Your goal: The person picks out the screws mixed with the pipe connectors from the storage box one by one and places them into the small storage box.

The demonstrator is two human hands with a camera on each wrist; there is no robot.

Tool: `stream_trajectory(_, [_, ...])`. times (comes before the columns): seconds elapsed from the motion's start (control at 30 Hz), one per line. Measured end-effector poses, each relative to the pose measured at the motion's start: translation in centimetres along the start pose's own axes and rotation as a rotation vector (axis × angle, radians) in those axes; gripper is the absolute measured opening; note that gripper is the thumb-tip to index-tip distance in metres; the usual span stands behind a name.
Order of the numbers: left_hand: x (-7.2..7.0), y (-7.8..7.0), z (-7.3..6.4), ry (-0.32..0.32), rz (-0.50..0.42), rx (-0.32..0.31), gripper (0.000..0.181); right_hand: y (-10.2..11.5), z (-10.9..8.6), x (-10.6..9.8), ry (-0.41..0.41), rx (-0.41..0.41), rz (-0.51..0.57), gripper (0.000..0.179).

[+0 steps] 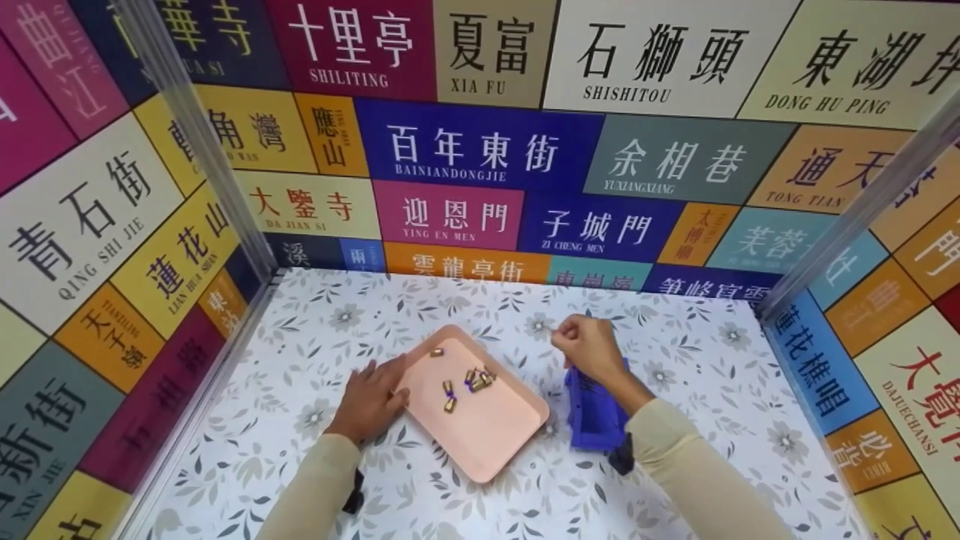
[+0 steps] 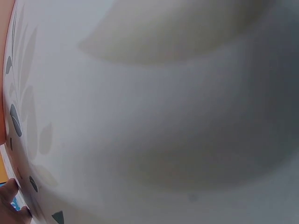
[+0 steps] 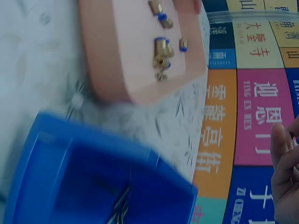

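Note:
A shallow pink tray (image 1: pixel 480 442) lies on the table, holding several brass fittings (image 1: pixel 480 379) with blue ends. My left hand (image 1: pixel 373 401) rests at the tray's left edge, its fingers fairly straight and touching the rim. To the tray's right stands a blue plastic bin (image 1: pixel 598 420); in the right wrist view, thin dark pieces (image 3: pixel 120 205) lie inside it. Above the far end of the bin is my right hand (image 1: pixel 592 345), fingers curled. A small dark piece (image 3: pixel 293 135) shows between its thumb and finger in the right wrist view; its kind is unclear.
White cloth (image 1: pixel 315 480) with grey leaves and flowers covers the table. Panels (image 1: pixel 480 150) with colourful Chinese signs stand behind and at both sides. Clear corner posts (image 1: pixel 225 187) rise at the back left and right. The left wrist view is mostly blurred cloth.

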State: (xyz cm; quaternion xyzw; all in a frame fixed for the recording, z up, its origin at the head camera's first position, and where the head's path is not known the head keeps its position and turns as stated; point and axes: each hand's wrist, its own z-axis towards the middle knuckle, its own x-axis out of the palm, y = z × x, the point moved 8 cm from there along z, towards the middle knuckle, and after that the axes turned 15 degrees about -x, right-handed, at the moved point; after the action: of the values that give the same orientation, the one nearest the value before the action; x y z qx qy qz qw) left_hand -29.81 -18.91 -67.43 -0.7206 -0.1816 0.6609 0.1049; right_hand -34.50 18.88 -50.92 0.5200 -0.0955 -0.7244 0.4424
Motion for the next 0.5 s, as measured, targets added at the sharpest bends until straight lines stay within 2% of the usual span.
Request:
stream_trajectory(0.17, [-0.3, -0.2, -0.1, -0.036, 0.006, 0.048, 0.065, -1.3, -1.8, -2.6, -0.004, -0.012, -0.07, 0.01])
stream_trajectory(0.5, [0.0, -0.2, 0.1, -0.01, 0.006, 0.011, 0.066, -3.0, -4.5, -5.2, -0.005, 0.012, -0.106, 0.012])
